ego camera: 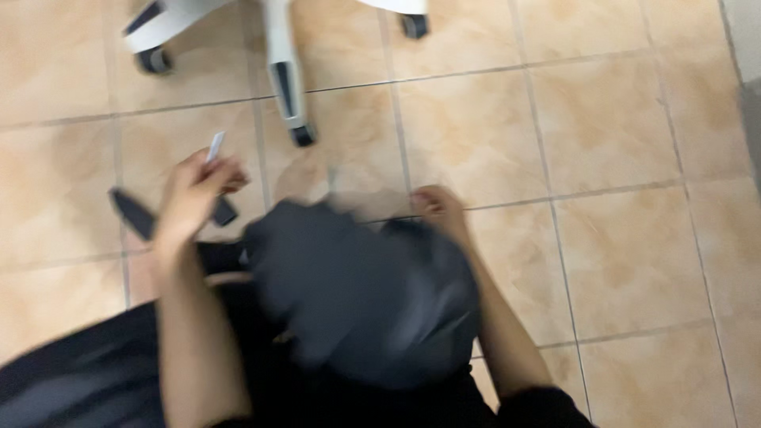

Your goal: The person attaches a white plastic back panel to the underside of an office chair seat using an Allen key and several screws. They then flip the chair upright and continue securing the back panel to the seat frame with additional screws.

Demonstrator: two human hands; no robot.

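- The dark grey cloth (pixel 361 297), a soft bundle with rounded folds and a matt weave, lies across the person's lap, low in the middle of the view; motion blur hides its seams, so what kind of garment or bag it is cannot be told.
- The right hand (pixel 438 208) is at the cloth's far edge, fingers curled down and pinching the fabric there; the grip looks clenched, though blur keeps the fingertips vague.
- The left hand (pixel 194 194) is raised just left of the cloth, fingers closed around a small pale strip (pixel 215 147) that stands up above the knuckles; whether it is a blade, a tag or paper is not clear.
- A black flat strap-like piece (pixel 133 214) shows on both sides of the left hand, seemingly passing under or through it; its ends are blunt and stiff-looking.
- By my reading, the step in hand is working on the cloth's edge with the small piece; a steady hold with the fabric kept taut would suit it.
- Beyond is a tiled floor (pixel 602 127), glossy beige squares with thin grey joints; a white chair base (pixel 281 71) with dark castors stands at the top.
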